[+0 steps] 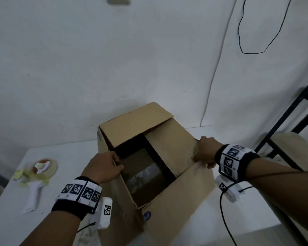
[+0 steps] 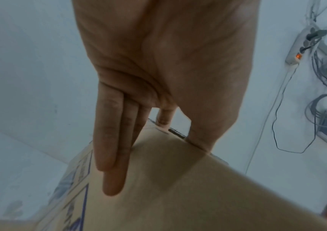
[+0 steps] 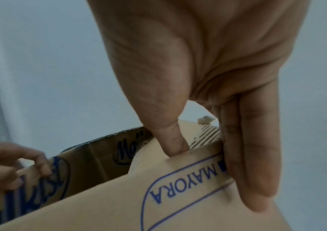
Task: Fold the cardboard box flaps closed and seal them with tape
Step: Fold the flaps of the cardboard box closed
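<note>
A brown cardboard box (image 1: 176, 201) stands on the white table (image 1: 64, 153), its top partly open and its inside dark. The far flap (image 1: 135, 123) and the right flap (image 1: 171, 148) lean inward. My left hand (image 1: 103, 167) pinches the box's left edge: its fingers (image 2: 111, 148) lie straight on the outer cardboard (image 2: 178, 187), the thumb over the rim. My right hand (image 1: 205, 151) pinches the right flap's outer edge, thumb (image 3: 170, 137) on one face and fingers on the other, by blue print on the cardboard (image 3: 178, 211). A tape dispenser (image 1: 37, 173) lies at the table's left.
A black metal frame (image 1: 283, 130) and a beige seat (image 1: 295, 148) stand right of the table. Black cables hang on the white wall (image 1: 247, 32) behind, and a power strip (image 2: 305, 45) hangs there too. Wrist-camera cables trail near the box's front right corner.
</note>
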